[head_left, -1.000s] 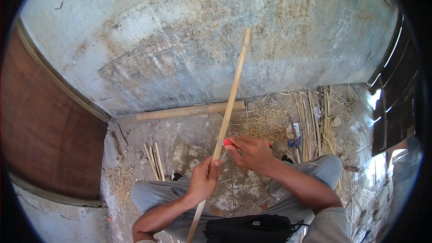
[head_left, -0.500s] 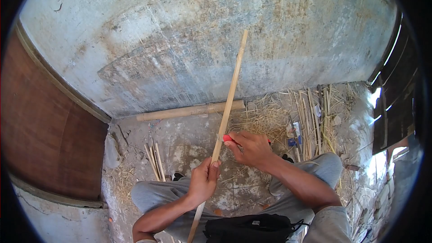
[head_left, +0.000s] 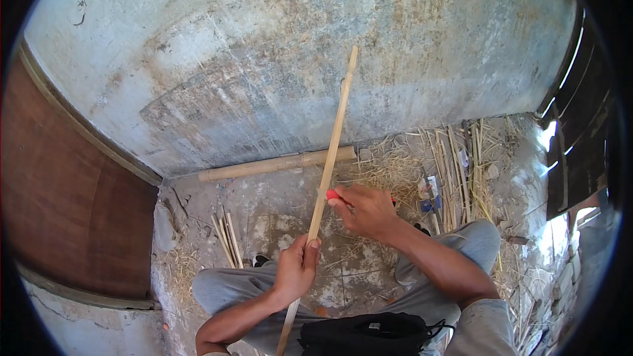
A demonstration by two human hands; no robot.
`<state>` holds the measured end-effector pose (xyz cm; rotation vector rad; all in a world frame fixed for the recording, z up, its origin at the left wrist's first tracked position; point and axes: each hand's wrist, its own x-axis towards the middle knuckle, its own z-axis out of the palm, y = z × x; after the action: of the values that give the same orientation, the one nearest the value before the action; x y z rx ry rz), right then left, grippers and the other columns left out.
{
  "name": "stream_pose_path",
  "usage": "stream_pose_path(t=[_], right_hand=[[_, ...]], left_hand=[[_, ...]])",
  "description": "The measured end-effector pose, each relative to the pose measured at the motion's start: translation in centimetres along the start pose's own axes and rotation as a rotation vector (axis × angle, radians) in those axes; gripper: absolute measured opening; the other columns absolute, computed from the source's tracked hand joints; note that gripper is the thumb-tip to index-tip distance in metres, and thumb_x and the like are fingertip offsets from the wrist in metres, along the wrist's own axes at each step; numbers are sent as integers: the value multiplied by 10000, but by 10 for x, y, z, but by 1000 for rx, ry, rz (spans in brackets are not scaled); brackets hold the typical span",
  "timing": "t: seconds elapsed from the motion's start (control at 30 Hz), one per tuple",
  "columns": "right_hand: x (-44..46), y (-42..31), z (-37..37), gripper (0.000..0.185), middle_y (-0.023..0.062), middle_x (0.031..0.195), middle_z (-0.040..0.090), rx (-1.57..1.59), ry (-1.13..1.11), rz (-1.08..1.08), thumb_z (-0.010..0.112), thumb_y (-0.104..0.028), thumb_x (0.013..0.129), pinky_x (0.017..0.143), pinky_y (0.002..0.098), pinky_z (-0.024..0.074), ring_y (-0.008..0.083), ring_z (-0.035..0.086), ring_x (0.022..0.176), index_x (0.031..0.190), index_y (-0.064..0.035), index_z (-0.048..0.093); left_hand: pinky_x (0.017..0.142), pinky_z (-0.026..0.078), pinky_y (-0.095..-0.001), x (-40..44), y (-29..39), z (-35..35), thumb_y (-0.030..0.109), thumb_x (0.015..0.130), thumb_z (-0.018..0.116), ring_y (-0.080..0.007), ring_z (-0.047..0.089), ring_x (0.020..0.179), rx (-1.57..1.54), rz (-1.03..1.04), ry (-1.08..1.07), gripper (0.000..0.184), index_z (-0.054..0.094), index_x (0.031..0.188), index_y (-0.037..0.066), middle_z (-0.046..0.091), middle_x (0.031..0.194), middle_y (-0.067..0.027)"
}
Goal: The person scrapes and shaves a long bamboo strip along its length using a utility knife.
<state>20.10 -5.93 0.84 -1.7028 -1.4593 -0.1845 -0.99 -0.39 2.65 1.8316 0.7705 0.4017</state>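
Observation:
A long pale bamboo strip (head_left: pixel 335 133) runs slantwise from between my legs up in front of the wall. My left hand (head_left: pixel 296 269) is wrapped round its lower part, thumb on top. Just above and to the right, my right hand (head_left: pixel 366 211) is closed round a red-handled tool (head_left: pixel 332 194). The red end points left, close against the strip; the tool's blade is too small to make out, and much of the handle is hidden by my fingers.
A bamboo pole (head_left: pixel 277 163) lies along the foot of the wall (head_left: pixel 264 79). Thin sticks (head_left: pixel 455 178) and shavings (head_left: pixel 389 173) lie at the right, more sticks (head_left: pixel 227 240) at the left. A black bag (head_left: pixel 369 336) rests on my lap.
My right hand and the red tool have moved slightly up and left along the strip. The strip's upper end has tilted a little to the left. My left hand keeps its hold.

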Motion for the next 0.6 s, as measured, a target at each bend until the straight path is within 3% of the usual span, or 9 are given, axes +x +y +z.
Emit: stream_pose_path(t=[0.07, 0.2, 0.27, 0.3, 0.4, 0.47, 0.6], right_hand=[[7, 13, 0, 221, 88, 719, 652, 20, 29, 88, 660, -311, 915, 482, 407, 495, 283, 623, 530, 1004, -114, 710], [25, 46, -18, 248, 129, 730, 673, -10, 108, 144, 648, -310, 924, 537, 419, 512, 307, 632, 549, 1036, -105, 731], [40, 57, -43, 281, 151, 695, 667, -78, 82, 500, 631, -312, 936, 560, 418, 505, 315, 643, 569, 1069, -90, 740], [45, 60, -52, 281, 151, 695, 667, -82, 86, 503, 631, -312, 936, 560, 418, 505, 315, 643, 569, 1069, -90, 740], [54, 61, -66, 296, 155, 607, 617, -46, 208, 532, 620, -304, 948, 540, 386, 470, 272, 610, 516, 1094, -71, 733], [54, 58, -65, 308, 114, 570, 580, 63, 280, 594, 620, -292, 950, 524, 347, 436, 195, 537, 486, 1080, -33, 726], [44, 58, -48, 326, 69, 569, 546, 294, 243, 650, 640, -289, 939, 521, 327, 414, 153, 474, 505, 1098, -15, 718]], left_hand=[[481, 304, -226, -4, -3, 2, 185, 1058, 476, -28, 366, 546, -7, -16, -26, 202, 570, 1044, 7, 437, 627, 49], [493, 327, -228, -17, 0, 5, 168, 1052, 486, -28, 378, 556, 2, -36, -86, 198, 580, 1047, -6, 449, 629, 41], [496, 330, -227, -27, 2, 6, 166, 1052, 486, -26, 381, 558, 27, -32, -132, 203, 584, 1059, -12, 453, 632, 41], [498, 333, -225, -29, 3, 6, 164, 1052, 485, -24, 383, 560, 51, -30, -174, 209, 589, 1072, -17, 458, 634, 42], [512, 411, -287, -27, 6, -1, 167, 1040, 496, -68, 483, 550, -16, -24, -184, 208, 598, 1020, -13, 526, 615, -23], [511, 402, -277, -20, 6, -3, 169, 1044, 491, -62, 466, 552, -88, -74, -199, 210, 601, 1044, -10, 525, 630, -10], [496, 364, -243, -5, 5, -8, 177, 1059, 471, -44, 424, 547, -259, -202, -275, 227, 604, 1117, 2, 525, 681, 17]])
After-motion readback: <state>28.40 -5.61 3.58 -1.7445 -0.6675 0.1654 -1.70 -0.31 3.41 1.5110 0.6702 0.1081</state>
